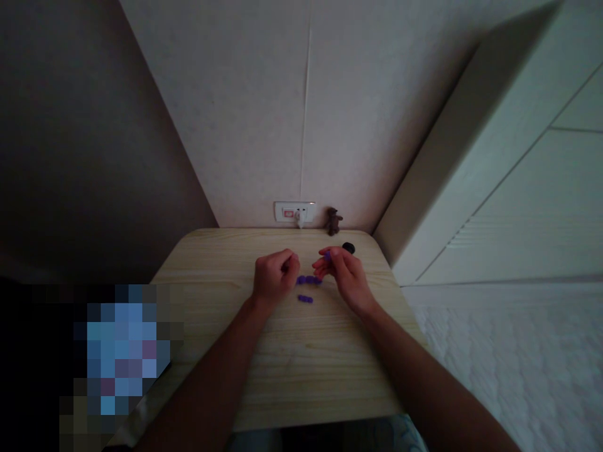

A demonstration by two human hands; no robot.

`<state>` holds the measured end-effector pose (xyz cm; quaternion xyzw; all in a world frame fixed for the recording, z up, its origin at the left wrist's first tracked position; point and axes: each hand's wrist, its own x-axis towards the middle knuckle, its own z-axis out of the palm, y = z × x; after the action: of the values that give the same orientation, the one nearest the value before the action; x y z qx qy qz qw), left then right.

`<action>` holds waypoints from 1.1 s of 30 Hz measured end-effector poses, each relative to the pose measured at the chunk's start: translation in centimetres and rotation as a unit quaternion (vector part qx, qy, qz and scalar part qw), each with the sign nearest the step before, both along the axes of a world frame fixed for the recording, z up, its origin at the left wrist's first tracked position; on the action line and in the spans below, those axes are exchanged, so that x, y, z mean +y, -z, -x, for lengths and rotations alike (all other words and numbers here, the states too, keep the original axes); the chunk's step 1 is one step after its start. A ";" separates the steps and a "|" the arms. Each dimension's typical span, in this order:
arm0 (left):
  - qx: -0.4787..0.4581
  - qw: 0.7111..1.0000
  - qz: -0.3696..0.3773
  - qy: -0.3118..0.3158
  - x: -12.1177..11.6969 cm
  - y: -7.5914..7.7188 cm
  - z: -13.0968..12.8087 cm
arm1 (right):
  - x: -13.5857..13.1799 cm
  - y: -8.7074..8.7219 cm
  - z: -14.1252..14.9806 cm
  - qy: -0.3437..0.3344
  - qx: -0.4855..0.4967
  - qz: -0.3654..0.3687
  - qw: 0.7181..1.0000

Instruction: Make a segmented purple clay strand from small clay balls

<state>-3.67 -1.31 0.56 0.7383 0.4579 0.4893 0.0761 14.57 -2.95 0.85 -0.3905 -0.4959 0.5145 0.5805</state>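
Note:
Over the far half of the wooden table, my left hand [274,276] is closed, its fingers curled in; whatever they may hold is hidden. Thumb and fingers of my right hand [348,276] pinch a small purple lump [328,255], while its other fingers are partly spread. Between the two hands a row of purple lumps [309,280] lies on the tabletop. A shorter purple row [305,299] sits nearer to me, apart from the first. Too small and dim to tell is what the purple material is.
A round black object [348,247] rests just beyond my right hand. At the wall stands a small brown figure [333,221], beside a socket [294,212] with a white plug. The wooden table [301,376] has a white quilted surface [513,351] to its right. Pixelated blue patch at lower left.

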 end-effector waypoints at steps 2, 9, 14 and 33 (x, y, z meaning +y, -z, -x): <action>-0.001 1.000 -0.001 0.001 0.0 0.0 0.0 | 0.0 -0.1 -0.1 0.007 -0.037 0.004 0.999; 0.003 1.000 -0.002 -0.001 -0.1 -0.1 0.0 | 0.3 0.7 -0.3 0.029 -0.056 -0.002 0.998; 0.004 1.000 -0.001 0.002 0.0 -0.1 0.0 | 0.2 0.6 -0.1 0.019 -0.049 -0.017 0.998; -0.004 1.000 -0.007 0.002 -0.1 0.0 -0.1 | 0.2 0.4 -0.4 0.003 -0.061 -0.032 0.998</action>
<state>-3.60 -1.37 0.56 0.7379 0.4525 0.4954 0.0735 14.96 -2.73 0.44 -0.4041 -0.5451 0.4720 0.5628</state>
